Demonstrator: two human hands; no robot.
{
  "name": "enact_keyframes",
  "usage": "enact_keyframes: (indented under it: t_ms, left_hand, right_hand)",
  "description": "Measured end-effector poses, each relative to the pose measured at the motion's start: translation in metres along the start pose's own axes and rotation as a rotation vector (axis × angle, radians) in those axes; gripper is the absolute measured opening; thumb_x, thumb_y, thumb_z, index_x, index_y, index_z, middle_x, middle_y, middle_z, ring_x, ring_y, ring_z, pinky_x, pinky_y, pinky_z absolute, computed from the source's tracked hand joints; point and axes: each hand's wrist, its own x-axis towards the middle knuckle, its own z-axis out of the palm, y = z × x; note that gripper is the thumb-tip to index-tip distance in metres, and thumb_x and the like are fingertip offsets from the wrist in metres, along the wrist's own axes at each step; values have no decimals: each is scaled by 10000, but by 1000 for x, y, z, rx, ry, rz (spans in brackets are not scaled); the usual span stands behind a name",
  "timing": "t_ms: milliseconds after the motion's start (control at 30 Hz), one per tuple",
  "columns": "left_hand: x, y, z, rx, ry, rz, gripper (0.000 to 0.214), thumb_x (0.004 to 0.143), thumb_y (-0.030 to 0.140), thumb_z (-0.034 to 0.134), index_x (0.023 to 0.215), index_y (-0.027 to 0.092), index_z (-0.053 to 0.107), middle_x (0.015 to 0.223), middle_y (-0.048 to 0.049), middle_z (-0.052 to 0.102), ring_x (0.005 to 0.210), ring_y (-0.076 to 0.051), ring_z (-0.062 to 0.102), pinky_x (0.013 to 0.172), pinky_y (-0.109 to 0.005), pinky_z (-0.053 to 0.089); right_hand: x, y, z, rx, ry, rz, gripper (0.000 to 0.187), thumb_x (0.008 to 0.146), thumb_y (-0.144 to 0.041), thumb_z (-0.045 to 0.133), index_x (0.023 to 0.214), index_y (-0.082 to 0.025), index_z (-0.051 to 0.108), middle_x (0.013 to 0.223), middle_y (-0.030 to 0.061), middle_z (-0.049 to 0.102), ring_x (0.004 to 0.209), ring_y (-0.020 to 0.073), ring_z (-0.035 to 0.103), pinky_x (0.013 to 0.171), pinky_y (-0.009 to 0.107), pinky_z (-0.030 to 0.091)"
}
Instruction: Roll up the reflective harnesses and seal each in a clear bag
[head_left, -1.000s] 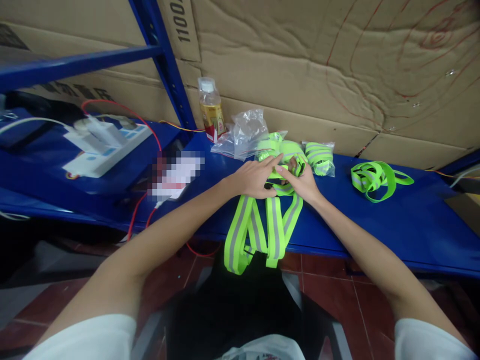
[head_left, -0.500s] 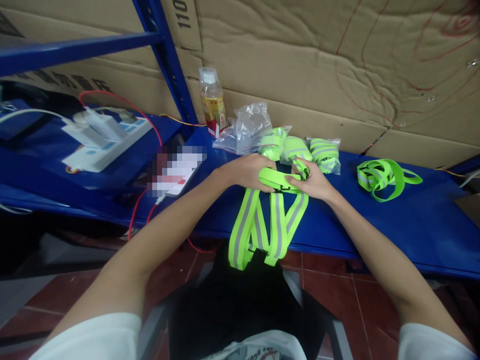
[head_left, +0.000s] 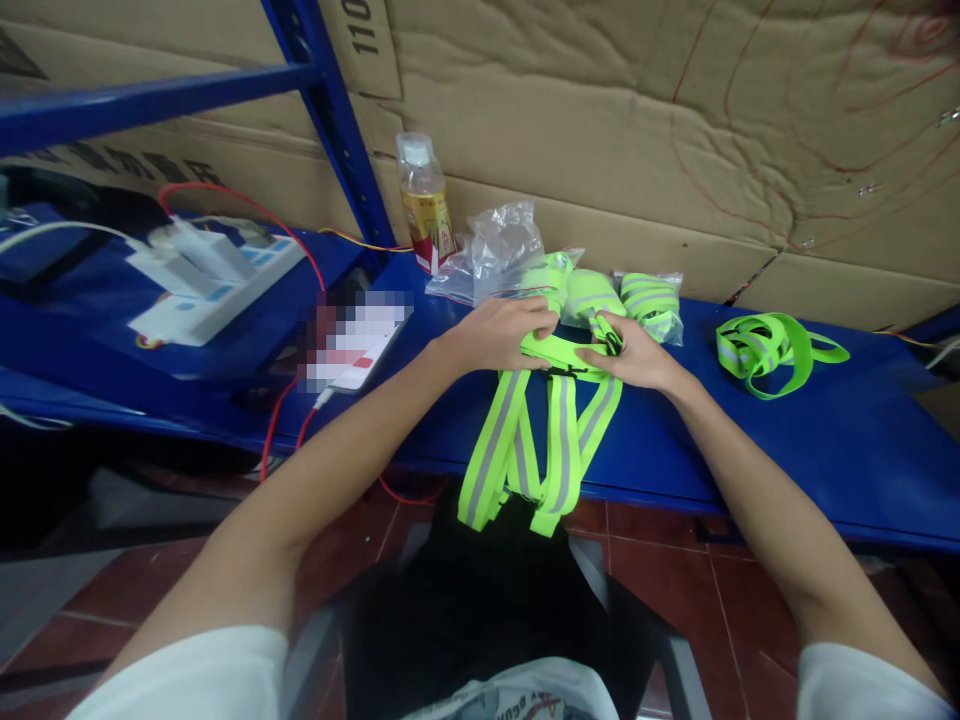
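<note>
Between my hands is a neon-yellow reflective strap harness with grey stripes. Its long bands hang over the front edge of the blue shelf onto my dark-clothed lap. My left hand grips the folded band at its left end, fingers curled. At the right end, my right hand pinches the folded strap between thumb and fingers. A small black buckle shows on the band between the hands. Right behind them lie rolled yellow straps in clear bags, partly covered by my fingers.
The blue shelf backs onto cardboard. A loose coiled yellow strap lies at right, another bagged roll nearer. Left are a bottle, empty plastic bags, a phone on a red cable and a power strip.
My left fingers have shifted up slightly on the band, and the hanging straps have swung a little to the right. Both hands keep hold of the harness.
</note>
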Motion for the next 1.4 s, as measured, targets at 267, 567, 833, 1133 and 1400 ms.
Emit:
enact_keyframes:
  t_ms: [267,567,833,1133,1400]
  left_hand:
    - [-2,0,4,-203,-58,-9,413,825,603,831,923,210,752,1113,-56,699,917,-200,661,760,-301,406]
    - [4,-4,10,-115,9,103,367,846,579,833,934,223,839,1063,-72,713,1028,-250,664,938,-378,447]
    - [2,20,-1,-225,36,100,257,898,450,709,885,193,712,765,-5,649,816,-204,600,845,-383,368]
    - [10,15,15,-494,100,15,301,883,417,708,710,200,595,690,25,636,738,-155,592,813,-357,414]
    - [10,1,7,-824,115,-73,276,732,226,602,592,207,366,606,63,362,592,-91,359,589,-294,278]
  right_hand:
    - [-3,5,-3,-201,-41,-2,396,849,-446,790,828,-261,440,723,-38,454,653,175,441,619,340,350]
    - [-7,-10,2,-320,-121,-256,262,789,-169,707,998,-242,567,936,52,669,878,274,632,784,365,443]
    - [-8,-18,17,-265,-174,-196,238,824,-215,688,1037,-230,582,1013,67,744,882,268,689,734,338,448]
    - [-9,-27,15,-322,-132,-134,307,846,-286,724,1128,-219,620,938,63,730,805,266,674,699,349,442]
    - [-10,-24,9,-276,-65,-135,421,882,-535,795,1137,-221,675,888,29,709,699,202,582,670,343,423]
